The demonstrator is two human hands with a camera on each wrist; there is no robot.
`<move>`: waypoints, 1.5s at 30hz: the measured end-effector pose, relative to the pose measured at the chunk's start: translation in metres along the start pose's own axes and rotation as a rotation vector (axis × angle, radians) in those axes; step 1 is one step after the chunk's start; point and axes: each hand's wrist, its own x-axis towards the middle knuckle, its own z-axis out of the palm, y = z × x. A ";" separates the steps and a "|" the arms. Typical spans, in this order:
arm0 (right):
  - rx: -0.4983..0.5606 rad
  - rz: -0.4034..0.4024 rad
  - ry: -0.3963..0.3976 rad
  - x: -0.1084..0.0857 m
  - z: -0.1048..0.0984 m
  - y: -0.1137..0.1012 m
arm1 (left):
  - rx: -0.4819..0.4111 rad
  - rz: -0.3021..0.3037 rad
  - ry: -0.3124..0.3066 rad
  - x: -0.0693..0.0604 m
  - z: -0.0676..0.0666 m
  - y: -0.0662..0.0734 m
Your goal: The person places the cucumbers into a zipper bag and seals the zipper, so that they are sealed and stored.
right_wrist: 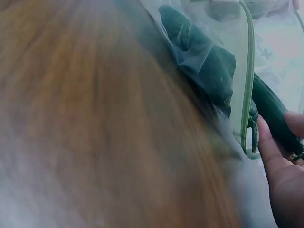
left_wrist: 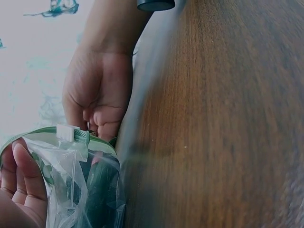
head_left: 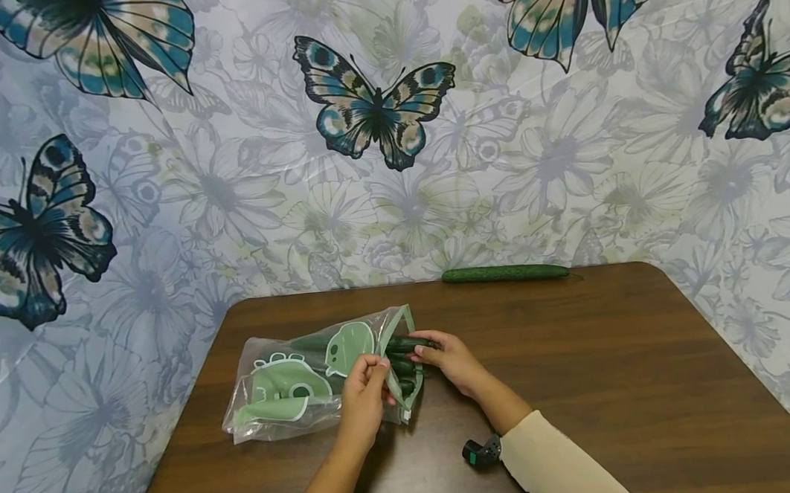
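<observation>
A clear zip bag [head_left: 327, 423] with green cartoon animal prints lies on its side on the table, its green-edged mouth facing right. My left hand [head_left: 363, 401] pinches the near edge of that mouth between thumb and fingers. At the opening, my right hand [head_left: 460, 364] grips the end of a dark green cucumber [right_wrist: 273, 114], which lies partly inside the bag. Other cucumbers [right_wrist: 204, 61] show through the plastic below it. In the left wrist view, a white zip slider [left_wrist: 66, 133] sits on the bag's rim; the right fingertips are partly hidden behind it.
One long cucumber [head_left: 504, 273] lies along the back edge of the brown wooden table [head_left: 608, 354]. Behind the table hangs a cloth [head_left: 551, 156] printed with butterflies and flowers. A black wrist device [head_left: 481, 452] is by the right sleeve.
</observation>
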 end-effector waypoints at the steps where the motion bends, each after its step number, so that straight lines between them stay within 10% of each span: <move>1: 0.009 -0.002 0.001 0.000 0.001 0.000 | -0.002 0.000 -0.001 0.000 0.000 0.000; 14: 0.130 -0.012 0.034 0.002 0.019 -0.005 | 0.003 0.015 -0.031 -0.001 0.000 0.001; 36: -0.389 -0.055 0.116 0.012 0.033 -0.001 | -0.010 0.021 -0.039 -0.001 0.000 0.004; 45: -0.324 -0.082 0.134 0.000 0.022 -0.007 | -0.012 0.031 -0.050 -0.002 -0.001 0.005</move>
